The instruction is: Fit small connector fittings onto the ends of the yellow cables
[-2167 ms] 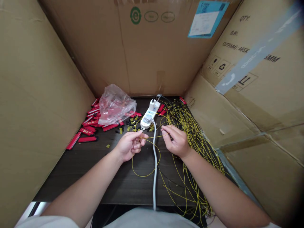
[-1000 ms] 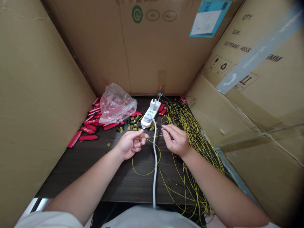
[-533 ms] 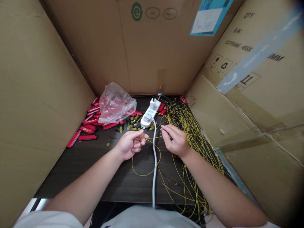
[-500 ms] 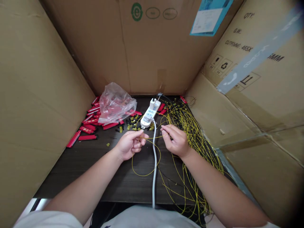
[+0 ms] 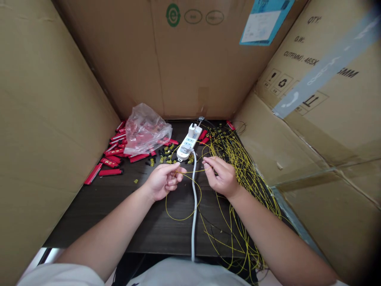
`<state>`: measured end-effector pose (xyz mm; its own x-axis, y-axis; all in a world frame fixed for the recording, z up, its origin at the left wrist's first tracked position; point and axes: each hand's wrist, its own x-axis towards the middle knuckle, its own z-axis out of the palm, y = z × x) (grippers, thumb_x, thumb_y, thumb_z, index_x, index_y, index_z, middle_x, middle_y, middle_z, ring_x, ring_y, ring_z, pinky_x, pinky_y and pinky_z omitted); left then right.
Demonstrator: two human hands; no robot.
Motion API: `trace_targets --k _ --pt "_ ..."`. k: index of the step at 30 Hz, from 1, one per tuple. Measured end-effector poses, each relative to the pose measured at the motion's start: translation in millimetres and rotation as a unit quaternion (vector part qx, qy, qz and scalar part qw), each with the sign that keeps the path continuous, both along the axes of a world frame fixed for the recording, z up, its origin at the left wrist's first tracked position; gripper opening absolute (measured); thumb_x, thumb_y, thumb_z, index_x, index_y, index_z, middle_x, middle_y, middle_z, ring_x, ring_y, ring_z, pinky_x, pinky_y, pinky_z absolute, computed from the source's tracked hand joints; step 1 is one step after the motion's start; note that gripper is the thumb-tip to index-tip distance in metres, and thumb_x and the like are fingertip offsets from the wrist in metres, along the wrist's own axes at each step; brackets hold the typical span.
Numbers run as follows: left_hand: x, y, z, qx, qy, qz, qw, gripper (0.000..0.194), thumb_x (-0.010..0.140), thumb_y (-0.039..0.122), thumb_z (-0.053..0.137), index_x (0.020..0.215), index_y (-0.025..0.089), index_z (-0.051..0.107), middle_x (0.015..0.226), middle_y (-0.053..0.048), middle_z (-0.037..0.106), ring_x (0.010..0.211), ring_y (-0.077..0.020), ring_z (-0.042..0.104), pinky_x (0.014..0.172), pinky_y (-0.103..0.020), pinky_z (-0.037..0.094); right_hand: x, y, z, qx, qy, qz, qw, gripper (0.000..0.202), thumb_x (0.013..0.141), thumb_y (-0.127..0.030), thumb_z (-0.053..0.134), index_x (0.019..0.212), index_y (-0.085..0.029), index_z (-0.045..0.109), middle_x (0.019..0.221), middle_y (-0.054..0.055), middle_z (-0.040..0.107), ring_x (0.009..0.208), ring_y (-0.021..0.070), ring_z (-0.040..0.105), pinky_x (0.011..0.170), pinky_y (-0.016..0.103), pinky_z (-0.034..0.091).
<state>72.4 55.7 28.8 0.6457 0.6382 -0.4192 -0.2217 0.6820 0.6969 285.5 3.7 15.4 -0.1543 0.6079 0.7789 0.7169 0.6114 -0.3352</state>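
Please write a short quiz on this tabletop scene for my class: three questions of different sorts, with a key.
1. True or false: The plastic bag is to the right of the power strip.
2. What runs between the left hand and the right hand?
A) A red strip
B) A thin yellow wire
C) A black plug
3. Fill in the blank: The tangle of yellow wires lies mostly on the person's ____ side.

Key:
1. False: the plastic bag is to the left of the power strip.
2. B
3. right
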Motion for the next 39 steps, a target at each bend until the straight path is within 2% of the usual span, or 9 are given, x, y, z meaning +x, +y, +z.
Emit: trace_targets --k 39 --pt "-0.5 0.4 1.0 -0.002 0.005 0.006 1.000 0.026 0.079 0.031 0.063 0.081 0.005 0.068 0.056 -0.002 0.055 0.034 0.0006 0.028 0.033 -0.012 0.017 -0.2 -0.3 -0.3 -0.007 -0.003 -0.010 1.000 0.028 0.083 -0.009 0.053 0.110 -0.011 0.062 0.091 0.011 0.066 0.082 0.0175 0.063 0.071 0.033 0.057"
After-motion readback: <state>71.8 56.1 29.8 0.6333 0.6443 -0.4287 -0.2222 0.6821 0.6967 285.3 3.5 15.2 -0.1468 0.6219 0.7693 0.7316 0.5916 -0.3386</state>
